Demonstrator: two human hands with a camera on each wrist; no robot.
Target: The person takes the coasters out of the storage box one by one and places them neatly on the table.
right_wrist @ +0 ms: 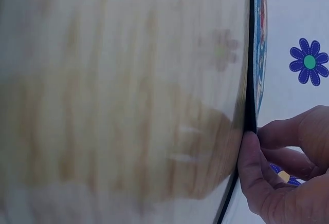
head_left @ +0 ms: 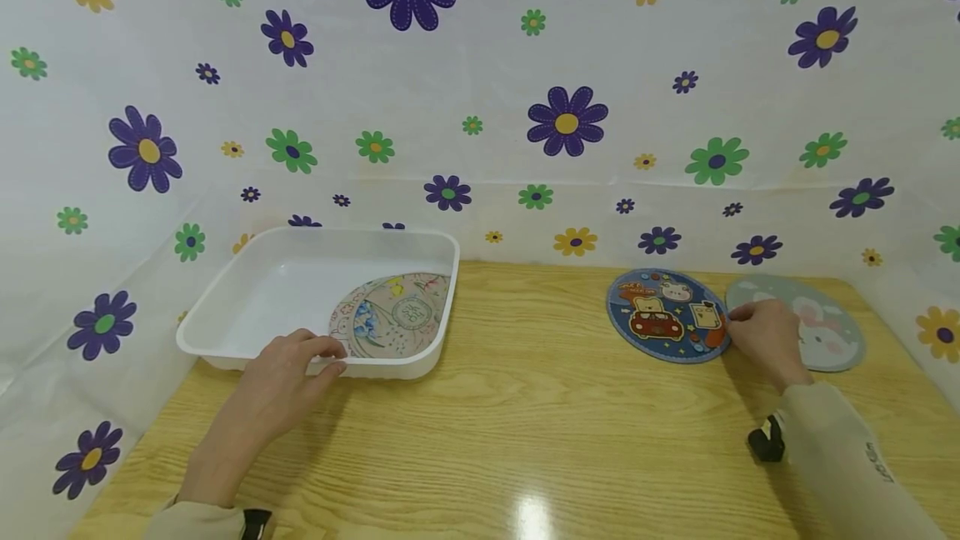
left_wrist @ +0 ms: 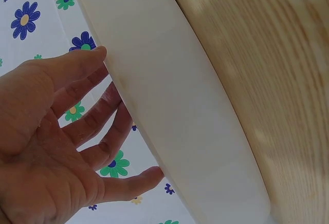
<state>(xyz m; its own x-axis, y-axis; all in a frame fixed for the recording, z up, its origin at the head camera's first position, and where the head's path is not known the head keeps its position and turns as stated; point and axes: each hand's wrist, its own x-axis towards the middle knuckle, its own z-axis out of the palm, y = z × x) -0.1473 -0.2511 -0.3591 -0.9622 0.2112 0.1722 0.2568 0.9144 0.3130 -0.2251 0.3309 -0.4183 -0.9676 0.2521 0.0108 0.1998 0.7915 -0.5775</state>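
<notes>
My left hand (head_left: 288, 377) rests over the near rim of a white plastic tray (head_left: 247, 344), fingers bent past the rim and thumb against its outer edge. Inside the tray, at its right side, leans a pink round mouse pad (head_left: 408, 315) with flowery print. At the table's right, my right hand (head_left: 768, 336) pinches the right edge of a dark blue round mouse pad (head_left: 656, 323) printed with a red car. In the right wrist view its black edge (right_wrist: 250, 90) is between thumb and fingers. A pale green round mouse pad (head_left: 828, 327) lies partly behind that hand.
The wooden table (head_left: 517, 407) has a glossy surface that reflects light near its front. A white sheet (head_left: 495, 65) with purple, green and yellow flowers hangs behind the table and along its sides.
</notes>
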